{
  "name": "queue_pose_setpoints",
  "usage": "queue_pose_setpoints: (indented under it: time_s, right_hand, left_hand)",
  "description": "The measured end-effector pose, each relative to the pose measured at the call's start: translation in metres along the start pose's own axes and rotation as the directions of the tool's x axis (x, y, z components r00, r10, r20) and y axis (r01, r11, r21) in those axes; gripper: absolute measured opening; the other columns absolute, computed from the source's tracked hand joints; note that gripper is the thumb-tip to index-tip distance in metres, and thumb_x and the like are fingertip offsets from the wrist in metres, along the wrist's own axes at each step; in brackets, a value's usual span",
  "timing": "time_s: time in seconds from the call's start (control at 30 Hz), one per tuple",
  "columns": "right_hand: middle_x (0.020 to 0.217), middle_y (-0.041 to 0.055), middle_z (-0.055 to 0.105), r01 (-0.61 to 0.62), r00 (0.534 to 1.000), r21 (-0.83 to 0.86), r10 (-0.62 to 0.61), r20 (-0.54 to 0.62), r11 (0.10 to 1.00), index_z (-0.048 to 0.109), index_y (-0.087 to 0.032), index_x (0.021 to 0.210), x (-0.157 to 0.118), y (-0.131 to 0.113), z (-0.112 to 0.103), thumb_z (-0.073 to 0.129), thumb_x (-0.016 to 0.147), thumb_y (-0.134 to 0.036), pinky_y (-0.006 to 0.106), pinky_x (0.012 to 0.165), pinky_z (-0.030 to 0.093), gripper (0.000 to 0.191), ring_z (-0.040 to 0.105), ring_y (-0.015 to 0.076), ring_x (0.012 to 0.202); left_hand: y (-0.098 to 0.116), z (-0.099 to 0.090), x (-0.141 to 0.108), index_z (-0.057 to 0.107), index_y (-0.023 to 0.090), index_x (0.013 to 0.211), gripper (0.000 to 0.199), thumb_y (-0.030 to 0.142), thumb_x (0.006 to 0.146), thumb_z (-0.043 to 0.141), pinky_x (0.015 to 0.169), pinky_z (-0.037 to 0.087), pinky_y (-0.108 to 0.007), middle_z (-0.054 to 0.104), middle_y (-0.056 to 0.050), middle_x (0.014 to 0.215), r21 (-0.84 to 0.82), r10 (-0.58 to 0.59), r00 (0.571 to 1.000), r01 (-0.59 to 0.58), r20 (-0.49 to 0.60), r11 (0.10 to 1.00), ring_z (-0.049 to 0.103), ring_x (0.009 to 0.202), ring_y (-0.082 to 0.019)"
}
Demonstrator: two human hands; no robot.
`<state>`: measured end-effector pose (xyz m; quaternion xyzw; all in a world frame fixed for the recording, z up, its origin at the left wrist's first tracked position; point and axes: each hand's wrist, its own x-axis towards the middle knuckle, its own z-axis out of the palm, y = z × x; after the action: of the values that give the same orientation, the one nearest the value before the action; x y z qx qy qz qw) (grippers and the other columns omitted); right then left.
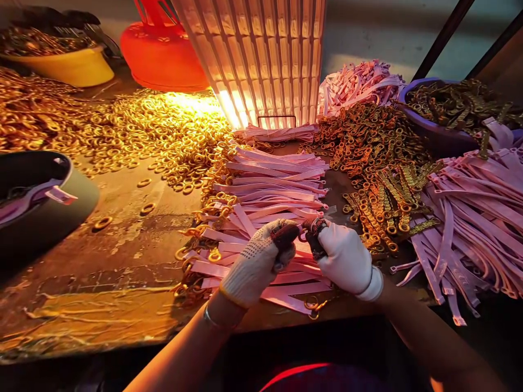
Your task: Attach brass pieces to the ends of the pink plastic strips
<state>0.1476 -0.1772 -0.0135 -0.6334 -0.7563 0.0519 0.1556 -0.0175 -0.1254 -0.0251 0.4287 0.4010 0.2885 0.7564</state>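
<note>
My left hand (261, 261), in a white dotted glove with dark fingertips, is closed in a pinch above the pink straps (273, 182). Close to its right, my right hand (341, 256) wears a white glove with dark fingertips and is also pinched closed. A small ring (303, 234) shows between the two sets of fingertips, at my right hand's fingers. Whatever my left fingers hold is hidden. Gold clasps hang at the left ends of the straps, and a gold clasp with a ring (314, 308) lies at the table's front edge.
Gold rings (155, 125) are heaped at the left behind a dark bin (84, 190). A yellow basin (77, 65), a red container (163, 57) and a ribbed panel (261, 54) stand behind. Gold chain pieces (368, 147), a purple basin (441, 133) and more pink straps (482, 212) are at right.
</note>
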Motion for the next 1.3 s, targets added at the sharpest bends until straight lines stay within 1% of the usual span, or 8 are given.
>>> queue_pose_setpoints:
  time_s: [0.23,0.4,0.57,0.73,0.9,1.07,1.2,1.3]
  right_hand:
    - [0.088,0.0106,0.072,-0.043,0.998,-0.070,0.041,-0.037,0.997,0.070,-0.014,0.104,0.003,0.000,0.007,0.050,0.085,-0.014,0.033,0.068,0.044,0.027,0.067,0.0256,0.079]
    - [0.101,0.0125,0.074,-0.035,0.992,-0.085,0.024,-0.124,0.996,0.064,-0.012,0.123,0.003,-0.001,0.013,0.051,0.079,-0.011,0.033,0.074,0.049,0.046,0.068,0.0257,0.084]
    - [0.110,0.0151,0.072,0.035,0.999,-0.166,-0.034,0.010,0.985,0.064,-0.015,0.119,0.002,-0.008,-0.004,0.050,0.087,-0.012,0.033,0.072,0.050,0.035,0.069,0.0260,0.086]
    - [0.084,0.0095,0.073,0.108,0.981,-0.204,-0.072,0.179,0.973,0.066,-0.015,0.109,0.004,0.001,-0.006,0.053,0.085,-0.011,0.031,0.058,0.039,0.027,0.067,0.0238,0.073]
    - [0.073,0.0086,0.068,0.226,0.972,-0.193,-0.207,0.112,0.955,0.064,-0.015,0.086,-0.006,0.014,0.011,0.053,0.091,-0.018,0.031,0.055,0.030,0.012,0.061,0.0199,0.064]
    - [0.062,0.0050,0.060,0.242,0.964,-0.348,-0.266,-0.021,0.905,0.058,-0.017,0.080,-0.018,0.016,0.017,0.044,0.096,-0.012,0.033,0.051,0.019,0.022,0.051,0.0172,0.053]
    - [0.060,0.0028,0.059,0.231,0.946,-0.404,-0.301,-0.119,0.885,0.063,-0.015,0.089,-0.027,0.028,0.009,0.044,0.099,-0.016,0.033,0.051,0.022,0.022,0.051,0.0171,0.052]
    - [0.064,0.0050,0.063,0.108,0.962,-0.361,-0.190,-0.198,0.926,0.066,-0.013,0.097,-0.040,0.043,0.005,0.049,0.098,-0.024,0.033,0.055,0.031,0.021,0.055,0.0191,0.058]
  left_hand:
    - [-0.003,0.003,-0.002,0.048,0.021,0.075,0.029,0.043,0.092,0.058,0.039,0.022,-0.018,0.035,0.008,0.051,0.174,0.111,0.993,-0.104,-0.033,0.979,0.027,0.043,-0.007]
    - [-0.008,0.002,0.000,0.066,0.018,0.082,0.019,0.034,0.089,0.061,0.065,0.045,-0.024,0.065,-0.003,0.079,0.616,0.445,0.895,-0.351,0.001,0.705,0.055,0.072,-0.014]
    - [-0.010,-0.006,0.002,0.059,0.018,0.073,0.034,0.043,0.095,0.055,0.049,0.035,-0.021,0.048,0.004,0.058,0.540,0.258,0.966,-0.217,0.000,0.813,0.040,0.052,-0.010]
    - [-0.009,-0.006,-0.003,0.069,0.017,0.083,0.030,0.039,0.096,0.053,0.053,0.039,-0.022,0.059,0.001,0.066,0.621,0.324,0.945,-0.282,0.047,0.731,0.046,0.056,-0.011]
    - [-0.010,-0.005,0.001,0.070,0.018,0.082,0.019,0.028,0.091,0.057,0.069,0.046,-0.025,0.071,-0.002,0.077,0.726,0.401,0.901,-0.385,0.163,0.570,0.060,0.069,-0.016]
    - [-0.005,-0.002,0.012,0.071,0.019,0.078,0.021,0.027,0.090,0.054,0.069,0.047,-0.026,0.073,-0.004,0.080,0.733,0.335,0.902,-0.420,0.273,0.535,0.063,0.071,-0.018]
    - [0.029,-0.035,0.009,0.075,0.020,0.087,0.020,0.027,0.082,0.056,0.065,0.049,-0.026,0.074,-0.003,0.081,0.717,0.234,0.893,-0.448,0.384,0.534,0.063,0.068,-0.018]
    - [0.058,-0.093,-0.003,0.075,0.018,0.091,0.026,0.033,0.081,0.057,0.071,0.050,-0.029,0.073,0.001,0.078,0.891,0.352,0.912,-0.327,0.209,0.316,0.061,0.067,-0.017]
